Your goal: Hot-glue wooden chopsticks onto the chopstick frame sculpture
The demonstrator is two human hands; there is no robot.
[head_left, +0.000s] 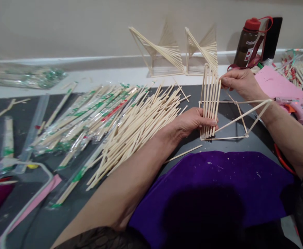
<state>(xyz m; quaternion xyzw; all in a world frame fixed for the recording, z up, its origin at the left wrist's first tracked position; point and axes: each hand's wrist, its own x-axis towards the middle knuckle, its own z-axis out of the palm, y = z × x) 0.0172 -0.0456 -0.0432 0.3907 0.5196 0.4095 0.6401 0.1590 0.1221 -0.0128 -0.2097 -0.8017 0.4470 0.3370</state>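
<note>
A frame of wooden chopsticks stands on the dark tabletop, with a row of upright chopsticks fanned along its left side. My left hand is closed around the lower part of that row, the thumb lying across the front. At the top right of the row, my right hand pinches the upper end of the rightmost chopstick. A large heap of loose chopsticks lies left of my left hand. One single chopstick rests in front of the frame.
Two twisted chopstick structures stand against the wall. Wrapped chopsticks spread over the left. A bottle, a dark phone-like slab, pink sheet and pink glue gun are at right. Purple cloth lies in front.
</note>
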